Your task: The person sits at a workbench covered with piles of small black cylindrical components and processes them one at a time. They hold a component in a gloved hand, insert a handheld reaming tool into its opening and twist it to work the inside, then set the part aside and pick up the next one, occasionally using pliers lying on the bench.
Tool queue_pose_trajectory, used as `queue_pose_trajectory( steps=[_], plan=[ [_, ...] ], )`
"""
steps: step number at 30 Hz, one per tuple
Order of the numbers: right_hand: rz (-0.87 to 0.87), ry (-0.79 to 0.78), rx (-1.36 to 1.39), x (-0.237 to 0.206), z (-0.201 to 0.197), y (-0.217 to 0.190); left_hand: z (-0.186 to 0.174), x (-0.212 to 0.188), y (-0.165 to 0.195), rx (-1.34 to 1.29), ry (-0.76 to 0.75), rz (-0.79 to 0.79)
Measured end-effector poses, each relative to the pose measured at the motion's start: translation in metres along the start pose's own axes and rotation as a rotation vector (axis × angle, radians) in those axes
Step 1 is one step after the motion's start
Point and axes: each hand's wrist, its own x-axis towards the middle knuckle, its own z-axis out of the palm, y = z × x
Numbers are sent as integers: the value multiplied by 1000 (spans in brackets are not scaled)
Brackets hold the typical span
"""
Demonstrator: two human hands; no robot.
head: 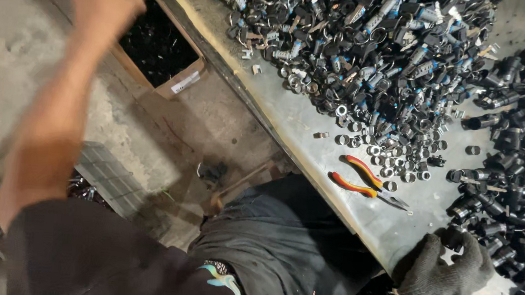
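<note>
Black cylindrical metal parts [502, 198] heap under the gloved right hand [443, 274], curled on them; blurred left hand [104, 1], grip unreadable, hangs over a cardboard box [159, 50], seemingly mid-drop.

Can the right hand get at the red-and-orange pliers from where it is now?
Probably yes. The gloved right hand rests on the table near its edge, and the pliers lie on bare metal a short way off. Nothing sits between them; the black parts lie off to the side.
</note>
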Motion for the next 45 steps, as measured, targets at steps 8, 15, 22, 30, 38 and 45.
queue_pose_trajectory(
  steps=[8, 15, 22, 30, 38, 45],
  plan=[
    [5, -48, -57, -2, 4, 43, 87, -149, 55, -364, -425, -96],
    [13, 21, -138, -7, 7, 61, 102, -216, 178, -843, -1039, 410],
    [29, 40, -87, -6, 4, 71, 151, -266, 232, -793, -1212, 499],
    [118, 189, 342, -2, -3, 41, 145, -259, 250, -940, -1128, 341],
    [272, 196, 1095, -65, 7, -32, 125, -254, 270, -1093, -1049, 29],
    [492, 166, 1089, -103, 11, -70, 126, -266, 292, -1025, -762, 546]
  ],
)
